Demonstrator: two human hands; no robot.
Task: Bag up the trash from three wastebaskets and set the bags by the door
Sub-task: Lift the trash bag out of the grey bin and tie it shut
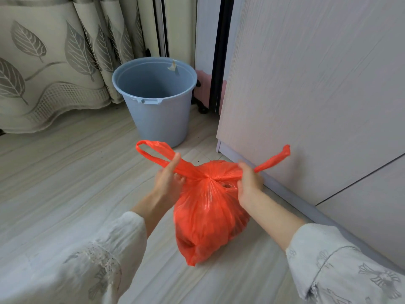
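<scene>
While gripping bag [208, 216] handles, each hand pulls outward.

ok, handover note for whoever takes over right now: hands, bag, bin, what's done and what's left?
Left hand: grips the left handle loop of the orange bag.
Right hand: grips the right handle, pulled out sideways.
The two handles cross at the bag's neck; a small gap remains below it.
Bag: full, on the floor beside the white cabinet.
Blue wastebasket: behind the bag, unlined, no trash visible inside.
Done: this bin bagged.
Left: finish the knot, carry the bag to the door. Other bins not in view.
</scene>
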